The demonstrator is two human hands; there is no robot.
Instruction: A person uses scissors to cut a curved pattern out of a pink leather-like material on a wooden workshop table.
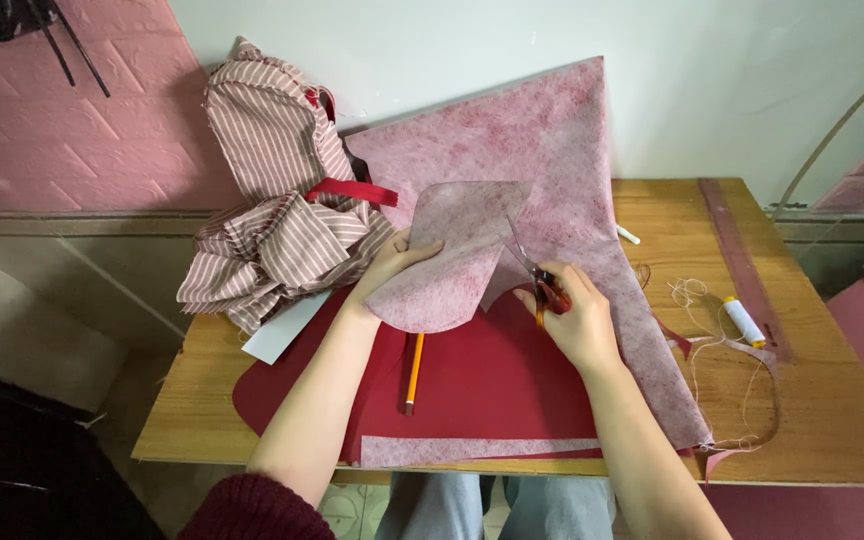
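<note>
My right hand (577, 318) grips orange-handled scissors (537, 275) whose blades are cutting into a mottled pink interfacing sheet (552, 140). My left hand (394, 262) pinches and lifts the curved piece (452, 260) being cut free from that sheet. Under both lies red fabric (492, 385) on the wooden table (822, 420). An orange pencil (414, 370) rests on the red fabric just below my left hand.
A heap of red-and-white striped cloth (272, 200) with a red strap sits at the table's back left. A white thread spool (745, 321) and loose thread lie at the right. White paper (282, 330) pokes from under the stripes. A pink strip (472, 450) lies at the front edge.
</note>
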